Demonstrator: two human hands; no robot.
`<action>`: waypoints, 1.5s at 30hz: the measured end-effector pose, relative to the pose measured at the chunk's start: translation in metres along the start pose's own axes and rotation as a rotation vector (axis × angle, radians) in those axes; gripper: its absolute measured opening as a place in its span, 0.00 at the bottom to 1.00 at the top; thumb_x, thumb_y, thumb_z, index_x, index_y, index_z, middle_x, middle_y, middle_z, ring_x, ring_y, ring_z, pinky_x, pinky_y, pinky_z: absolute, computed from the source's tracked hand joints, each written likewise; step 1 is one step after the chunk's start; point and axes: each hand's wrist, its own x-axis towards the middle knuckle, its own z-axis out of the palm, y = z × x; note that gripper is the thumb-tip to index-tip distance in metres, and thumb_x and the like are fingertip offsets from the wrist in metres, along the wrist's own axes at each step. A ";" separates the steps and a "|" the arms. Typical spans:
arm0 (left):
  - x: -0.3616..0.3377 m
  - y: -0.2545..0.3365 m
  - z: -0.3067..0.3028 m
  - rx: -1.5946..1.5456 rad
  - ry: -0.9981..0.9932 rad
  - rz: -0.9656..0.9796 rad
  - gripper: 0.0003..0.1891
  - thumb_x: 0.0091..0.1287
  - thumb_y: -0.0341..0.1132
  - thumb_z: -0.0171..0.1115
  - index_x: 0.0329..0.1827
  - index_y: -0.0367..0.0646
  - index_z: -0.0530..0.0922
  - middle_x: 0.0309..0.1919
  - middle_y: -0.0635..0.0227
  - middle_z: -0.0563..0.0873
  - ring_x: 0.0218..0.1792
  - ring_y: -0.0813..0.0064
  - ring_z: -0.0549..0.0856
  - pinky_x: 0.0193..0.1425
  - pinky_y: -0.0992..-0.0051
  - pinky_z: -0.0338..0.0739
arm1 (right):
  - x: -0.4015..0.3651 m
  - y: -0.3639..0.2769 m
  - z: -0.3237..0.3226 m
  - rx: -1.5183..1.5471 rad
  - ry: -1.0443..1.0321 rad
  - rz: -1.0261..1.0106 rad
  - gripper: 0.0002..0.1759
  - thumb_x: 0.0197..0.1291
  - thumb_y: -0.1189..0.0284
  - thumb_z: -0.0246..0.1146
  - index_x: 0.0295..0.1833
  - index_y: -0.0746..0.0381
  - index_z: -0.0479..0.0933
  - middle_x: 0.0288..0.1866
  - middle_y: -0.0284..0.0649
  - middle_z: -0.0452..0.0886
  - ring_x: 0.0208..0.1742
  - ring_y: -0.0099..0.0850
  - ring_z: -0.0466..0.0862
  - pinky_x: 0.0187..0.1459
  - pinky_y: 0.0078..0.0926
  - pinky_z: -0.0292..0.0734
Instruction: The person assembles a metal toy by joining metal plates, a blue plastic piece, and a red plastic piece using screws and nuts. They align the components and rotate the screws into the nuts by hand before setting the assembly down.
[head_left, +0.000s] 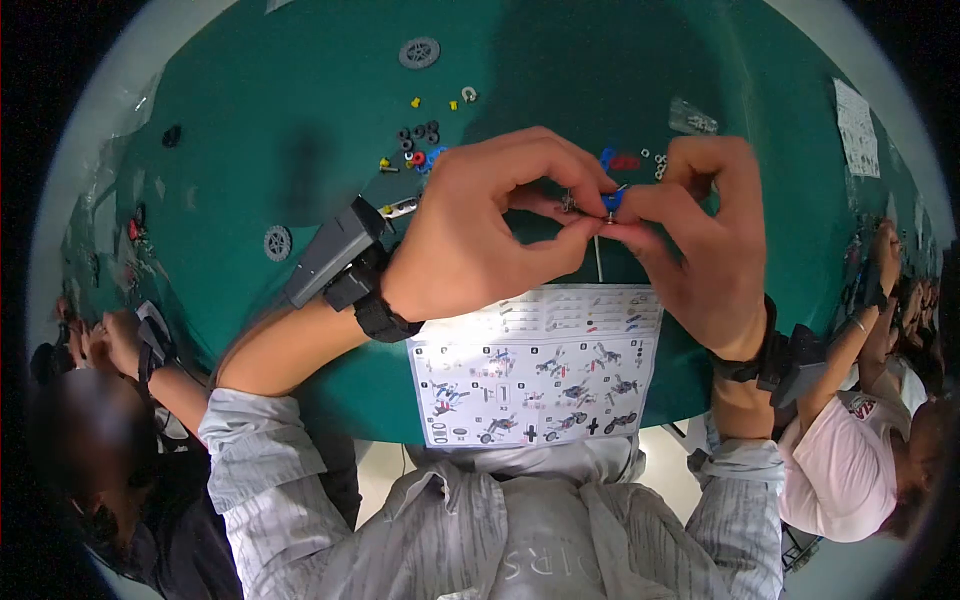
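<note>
My left hand [480,225] and my right hand [695,240] meet above the table, fingertips pinched together. Between them is a small blue plastic piece [613,201], with a small metal screw [611,220] at its lower side. The right thumb and forefinger close on the blue piece from the right. By the left fingertips shows a small grey metal bit [568,201]; the fingers hide part of it. Just below the fingertips a thin pale rod [600,260] points toward the printed instruction sheet [535,395], which lies in front of me.
Beyond my left hand lie black rings [418,132], a grey toothed wheel [419,53] and yellow bits [416,102]. Another grey wheel [277,243] is at left. Nuts [660,166], a red piece [625,162] and a plastic bag [692,117] lie beyond my right hand. People sit at both sides.
</note>
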 end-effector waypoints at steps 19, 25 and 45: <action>0.005 0.004 -0.001 -0.023 -0.003 -0.168 0.14 0.69 0.23 0.62 0.56 0.32 0.79 0.51 0.60 0.84 0.53 0.74 0.86 0.59 0.74 0.83 | 0.000 0.000 0.005 -0.013 0.034 0.027 0.14 0.43 0.77 0.75 0.37 0.60 0.80 0.47 0.41 0.79 0.43 0.41 0.79 0.38 0.34 0.77; 0.012 -0.005 -0.015 -0.144 -0.122 -0.331 0.14 0.72 0.26 0.62 0.58 0.31 0.80 0.49 0.62 0.87 0.51 0.77 0.86 0.58 0.76 0.82 | 0.001 -0.001 0.003 -0.085 0.008 -0.071 0.15 0.44 0.79 0.75 0.39 0.59 0.82 0.47 0.40 0.77 0.41 0.38 0.80 0.36 0.33 0.78; 0.008 0.001 -0.008 -0.257 -0.015 -0.327 0.12 0.70 0.29 0.68 0.52 0.31 0.81 0.45 0.65 0.87 0.47 0.80 0.86 0.53 0.78 0.83 | -0.001 -0.012 0.007 0.033 0.070 0.141 0.13 0.50 0.80 0.75 0.41 0.60 0.82 0.43 0.42 0.70 0.40 0.37 0.79 0.40 0.30 0.78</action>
